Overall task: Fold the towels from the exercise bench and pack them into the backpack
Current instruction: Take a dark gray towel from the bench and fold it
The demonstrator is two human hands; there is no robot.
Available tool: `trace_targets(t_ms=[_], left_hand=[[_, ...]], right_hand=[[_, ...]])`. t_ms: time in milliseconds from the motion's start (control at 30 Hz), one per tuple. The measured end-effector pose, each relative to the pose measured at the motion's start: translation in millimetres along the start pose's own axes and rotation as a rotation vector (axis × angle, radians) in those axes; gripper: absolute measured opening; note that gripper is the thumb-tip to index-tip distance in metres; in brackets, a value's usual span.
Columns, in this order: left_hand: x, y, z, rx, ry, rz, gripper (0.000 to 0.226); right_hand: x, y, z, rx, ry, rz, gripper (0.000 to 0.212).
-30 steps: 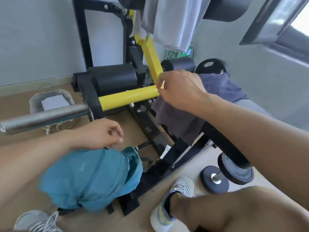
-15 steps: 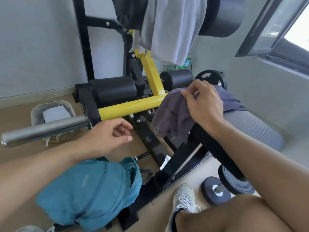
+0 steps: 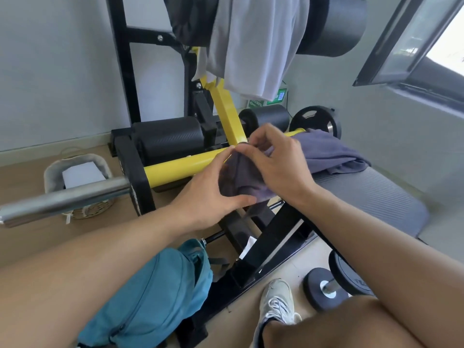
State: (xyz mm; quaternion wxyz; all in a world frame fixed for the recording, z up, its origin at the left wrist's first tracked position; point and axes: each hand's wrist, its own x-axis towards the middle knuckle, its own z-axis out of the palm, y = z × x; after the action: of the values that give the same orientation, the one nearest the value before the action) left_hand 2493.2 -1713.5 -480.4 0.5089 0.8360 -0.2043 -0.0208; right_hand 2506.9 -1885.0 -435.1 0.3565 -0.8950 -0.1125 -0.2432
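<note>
A dark purple-grey towel (image 3: 331,154) lies crumpled on the grey padded bench (image 3: 371,197), one end hanging off toward me. My left hand (image 3: 208,194) grips that hanging end from below, thumb against the cloth. My right hand (image 3: 273,162) pinches the same end from above at its top edge. A light grey towel (image 3: 253,43) hangs from the upper black roller of the machine. The teal backpack (image 3: 155,297) lies on the floor below my left forearm, its opening toward the machine's frame.
The yellow bar (image 3: 180,167) and steel sleeve (image 3: 62,199) of the machine jut out to the left. A woven basket (image 3: 77,177) sits on the floor at left. A dumbbell (image 3: 334,282) lies by my shoe (image 3: 276,302). An open window (image 3: 411,46) is at the right.
My left hand has risen from above the backpack to the towel's hanging end and taken hold. My right hand has shifted left along the towel, gathering that end.
</note>
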Motion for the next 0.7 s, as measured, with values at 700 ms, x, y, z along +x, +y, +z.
trace_targets(t_ms=[700], left_hand=[[52.0,48.3,-4.1,-1.379,0.115,-0.341,0.037]], right_hand=[[-7.6,68.3,-62.1,-0.264,0.442,-0.131,0.027]])
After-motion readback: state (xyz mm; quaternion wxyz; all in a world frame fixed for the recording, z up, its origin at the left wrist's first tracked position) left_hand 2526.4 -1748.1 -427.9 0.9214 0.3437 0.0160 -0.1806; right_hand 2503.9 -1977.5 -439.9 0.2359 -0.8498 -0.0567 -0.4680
